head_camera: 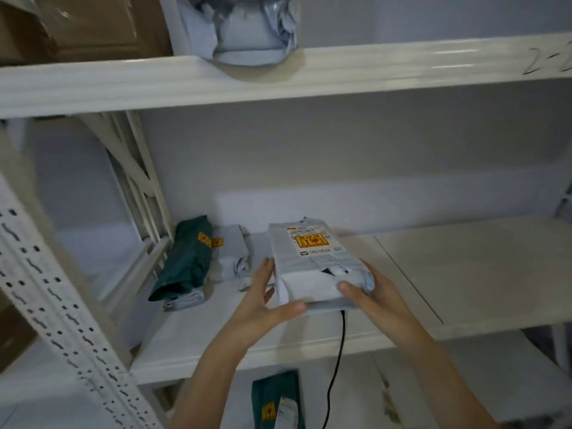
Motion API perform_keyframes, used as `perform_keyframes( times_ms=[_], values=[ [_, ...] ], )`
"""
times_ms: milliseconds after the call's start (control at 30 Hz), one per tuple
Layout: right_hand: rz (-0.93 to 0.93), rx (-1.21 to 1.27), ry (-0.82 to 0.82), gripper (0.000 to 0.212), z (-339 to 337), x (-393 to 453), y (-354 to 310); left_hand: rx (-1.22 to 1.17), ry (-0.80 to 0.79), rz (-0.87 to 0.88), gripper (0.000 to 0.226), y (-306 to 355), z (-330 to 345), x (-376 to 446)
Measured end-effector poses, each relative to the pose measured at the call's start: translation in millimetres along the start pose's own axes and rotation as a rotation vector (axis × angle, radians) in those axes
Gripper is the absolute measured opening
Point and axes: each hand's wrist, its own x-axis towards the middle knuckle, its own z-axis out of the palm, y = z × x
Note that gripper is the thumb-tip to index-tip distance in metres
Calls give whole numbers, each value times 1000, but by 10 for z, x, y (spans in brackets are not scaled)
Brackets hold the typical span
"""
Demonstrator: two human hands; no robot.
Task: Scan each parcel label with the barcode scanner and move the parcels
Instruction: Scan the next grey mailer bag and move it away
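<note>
A grey-white parcel point(312, 261) with a white label and a red-and-yellow sticker on top sits over the middle shelf point(464, 274). My left hand point(266, 295) holds its left side and near edge, thumb along the front. My right hand point(371, 292) grips its right near corner, thumb on top. A black cable point(339, 351) hangs down from under the parcel; the barcode scanner itself is hidden. A dark green parcel point(185, 258) and a small grey parcel point(232, 252) lie at the shelf's left end.
A white upper shelf point(278, 75) carries a crumpled grey bag point(247, 29) and a brown carton point(83, 26). A perforated white upright point(62, 311) runs at the left. Below the middle shelf lies another green parcel point(275, 400) with a label.
</note>
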Motion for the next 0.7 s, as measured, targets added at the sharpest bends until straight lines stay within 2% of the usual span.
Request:
perform_keyframes(
  times_ms=[167, 300, 333, 433, 567, 700],
  values=[
    [-67, -75, 111, 39, -59, -563, -532, -19, 110, 129, 86, 331, 263, -474],
    [-118, -5, 123, 40, -253, -844, -961, -92, 149, 215, 42, 738, 423, -765],
    [-126, 6, 131, 37, -295, -896, -1082, -114, 160, 235, 37, 856, 458, -826],
    [-229, -87, 177, 37, -391, -994, -1456, -113, 149, 308, 43, 1253, 533, -984],
    [-383, -175, 182, 22, -533, -1019, -2120, -14, 122, 445, 45, 1914, 605, -1139],
    [-508, -202, 248, 11, -780, -872, -2623, 39, 157, 588, 33, 2566, 639, -1125]
  ],
)
